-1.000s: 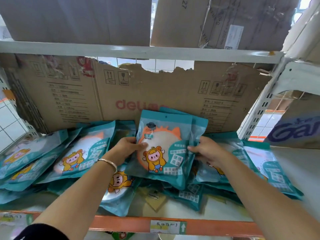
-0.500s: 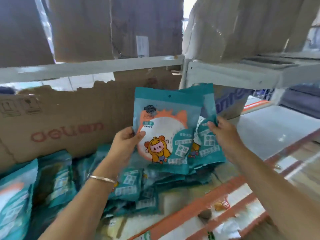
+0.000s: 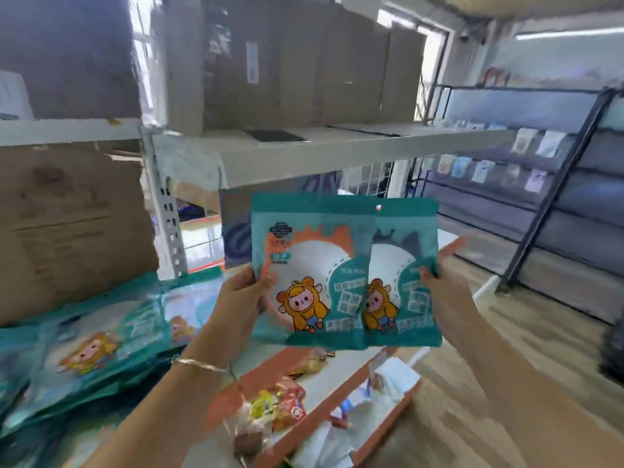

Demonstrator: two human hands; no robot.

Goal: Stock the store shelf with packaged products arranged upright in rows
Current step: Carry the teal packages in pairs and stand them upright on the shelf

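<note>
Two teal packets are held up in the air, standing straight, out past the end of the shelf. The front packet has a cartoon kid in a yellow hood on it. It covers the left part of the back packet, which has the same picture. The left hand grips the left edge of the front packet, with the thumb on the front and the fingers curled behind. A thin bracelet is on that wrist. The right hand pinches the right edge of the back packet. More teal packets lie flat in a messy pile on the shelf at the left, in front of a big brown box. Bright wrapped snacks sit on the lower shelf below.
</note>
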